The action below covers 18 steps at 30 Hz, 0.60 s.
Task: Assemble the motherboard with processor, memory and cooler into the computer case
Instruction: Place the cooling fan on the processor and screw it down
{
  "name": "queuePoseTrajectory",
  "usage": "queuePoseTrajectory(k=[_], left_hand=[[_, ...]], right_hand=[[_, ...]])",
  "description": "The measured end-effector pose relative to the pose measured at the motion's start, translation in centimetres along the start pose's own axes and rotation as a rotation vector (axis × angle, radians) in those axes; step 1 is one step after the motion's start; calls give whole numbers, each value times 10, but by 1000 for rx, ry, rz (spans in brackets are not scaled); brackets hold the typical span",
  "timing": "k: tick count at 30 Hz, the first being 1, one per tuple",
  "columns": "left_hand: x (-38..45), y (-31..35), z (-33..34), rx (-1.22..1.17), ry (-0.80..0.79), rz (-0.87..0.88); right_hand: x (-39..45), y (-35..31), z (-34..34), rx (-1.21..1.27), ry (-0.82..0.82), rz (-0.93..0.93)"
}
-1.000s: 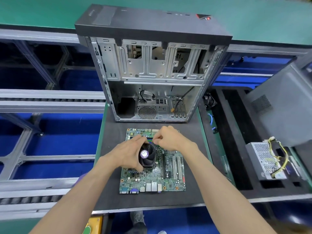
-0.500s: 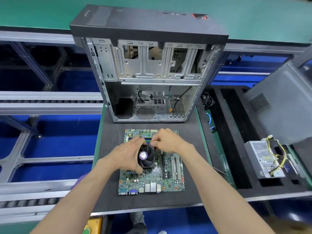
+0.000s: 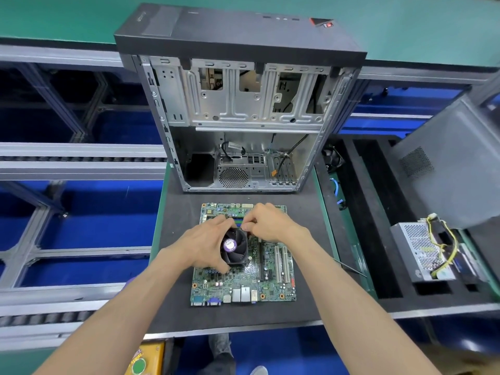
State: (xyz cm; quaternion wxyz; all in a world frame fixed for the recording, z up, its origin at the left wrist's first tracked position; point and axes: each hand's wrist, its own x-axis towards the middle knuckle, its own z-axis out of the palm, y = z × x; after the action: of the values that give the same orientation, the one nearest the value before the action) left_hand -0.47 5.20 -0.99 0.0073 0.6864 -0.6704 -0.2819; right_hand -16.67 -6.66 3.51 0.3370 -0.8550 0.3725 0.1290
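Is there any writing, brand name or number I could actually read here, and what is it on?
None can be read for sure.
Case: embossed brand mark on the black top, too blurred.
Cooler: purple round sticker with small print, too small.
Motherboard: fine white markings, too small.
Yellow box at the bottom edge: red lettering above a green button, blurred and cut off.
Power supply: no legible label.

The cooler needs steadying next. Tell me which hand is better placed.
Probably the left hand: its fingers already wrap around the cooler on the motherboard. The right hand pinches something small at the cooler's far edge.
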Motion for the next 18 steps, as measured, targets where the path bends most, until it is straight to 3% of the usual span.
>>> queuePoseTrajectory(k=[10,15,18], left_hand=[[7,6,-6,71,-104,-17],[18,27,-10,-285,129,69],[21,35,-6,-417,119,37]], right_hand=[[-1,1,6,-31,80,88],[-20,-16,-33,-14,489,47],[-37,-41,-78,191,741,-89]])
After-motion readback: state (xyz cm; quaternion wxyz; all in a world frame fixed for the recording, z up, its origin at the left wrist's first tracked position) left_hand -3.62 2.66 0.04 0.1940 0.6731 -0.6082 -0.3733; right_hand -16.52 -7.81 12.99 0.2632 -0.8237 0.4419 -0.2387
